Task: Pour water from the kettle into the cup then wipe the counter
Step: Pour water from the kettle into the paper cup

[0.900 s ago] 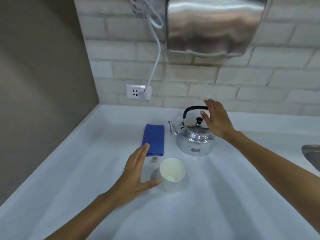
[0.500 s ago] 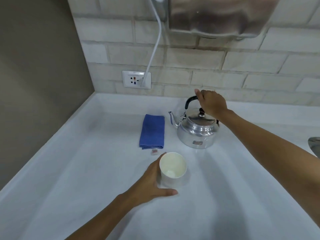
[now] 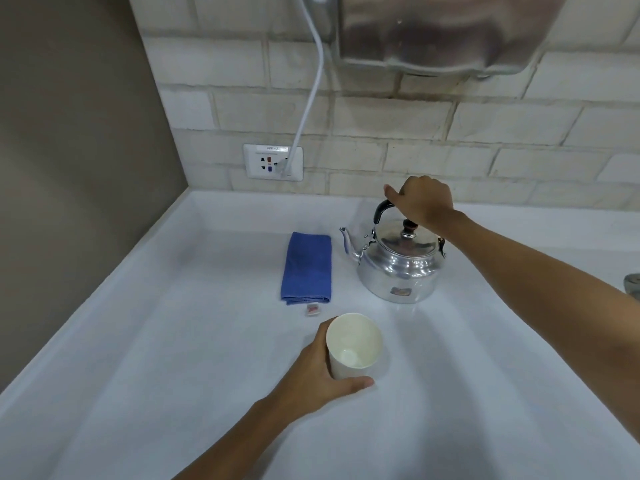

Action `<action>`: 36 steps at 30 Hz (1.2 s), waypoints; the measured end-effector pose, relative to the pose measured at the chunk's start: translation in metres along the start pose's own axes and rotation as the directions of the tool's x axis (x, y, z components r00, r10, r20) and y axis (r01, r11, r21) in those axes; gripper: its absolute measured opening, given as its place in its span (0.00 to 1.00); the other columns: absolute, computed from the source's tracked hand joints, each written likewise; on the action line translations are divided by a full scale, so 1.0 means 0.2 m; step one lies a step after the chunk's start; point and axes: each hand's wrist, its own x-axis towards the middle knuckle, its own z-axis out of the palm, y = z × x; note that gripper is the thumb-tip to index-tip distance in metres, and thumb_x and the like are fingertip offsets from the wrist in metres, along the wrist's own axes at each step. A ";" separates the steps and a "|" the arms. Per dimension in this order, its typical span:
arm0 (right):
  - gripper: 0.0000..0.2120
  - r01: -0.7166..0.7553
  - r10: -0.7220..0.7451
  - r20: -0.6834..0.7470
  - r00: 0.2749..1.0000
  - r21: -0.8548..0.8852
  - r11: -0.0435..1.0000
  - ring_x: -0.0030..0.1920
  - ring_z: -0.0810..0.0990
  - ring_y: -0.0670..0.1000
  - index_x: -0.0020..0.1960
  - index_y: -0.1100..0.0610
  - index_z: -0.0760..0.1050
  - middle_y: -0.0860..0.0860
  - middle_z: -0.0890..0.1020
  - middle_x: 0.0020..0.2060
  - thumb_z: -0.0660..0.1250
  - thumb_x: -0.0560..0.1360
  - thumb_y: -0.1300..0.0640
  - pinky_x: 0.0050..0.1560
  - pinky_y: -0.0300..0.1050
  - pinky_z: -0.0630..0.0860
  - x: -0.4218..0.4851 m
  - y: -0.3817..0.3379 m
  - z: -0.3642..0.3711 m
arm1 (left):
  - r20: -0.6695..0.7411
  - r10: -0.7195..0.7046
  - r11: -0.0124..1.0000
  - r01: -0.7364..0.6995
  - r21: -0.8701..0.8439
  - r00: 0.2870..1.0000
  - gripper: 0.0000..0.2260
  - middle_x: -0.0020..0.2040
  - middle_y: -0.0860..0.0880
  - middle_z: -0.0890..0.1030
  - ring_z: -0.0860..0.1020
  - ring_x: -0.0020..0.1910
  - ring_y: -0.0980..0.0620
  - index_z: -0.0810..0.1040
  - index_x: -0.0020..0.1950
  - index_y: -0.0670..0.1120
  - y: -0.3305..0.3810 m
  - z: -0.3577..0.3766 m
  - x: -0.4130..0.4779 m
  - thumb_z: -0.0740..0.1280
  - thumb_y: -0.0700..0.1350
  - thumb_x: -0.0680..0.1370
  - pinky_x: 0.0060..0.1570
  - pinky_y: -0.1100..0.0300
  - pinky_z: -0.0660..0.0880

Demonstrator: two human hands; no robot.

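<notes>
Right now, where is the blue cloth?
In the head view the folded blue cloth lies flat on the white counter, left of the metal kettle and behind the paper cup.

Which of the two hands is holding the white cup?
The left hand, nearest the camera, wraps the white cup. The right hand grips the kettle handle farther back instead.

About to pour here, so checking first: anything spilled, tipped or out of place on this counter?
Nothing stands out. The kettle and cup stand upright, the blue cloth lies folded flat, and the counter shows no puddle.
</notes>
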 end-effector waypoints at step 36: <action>0.29 0.357 -0.382 0.000 0.924 -0.357 0.863 0.21 0.56 0.52 0.21 0.57 0.55 0.51 0.58 0.17 0.59 0.73 0.42 0.27 0.40 0.52 -0.64 -0.25 -0.69 | -0.052 0.102 0.995 -0.101 0.021 0.993 0.34 0.59 0.62 0.73 0.73 0.59 0.64 0.60 0.58 0.71 0.02 0.00 -0.01 0.75 0.65 0.59 0.49 0.74 0.70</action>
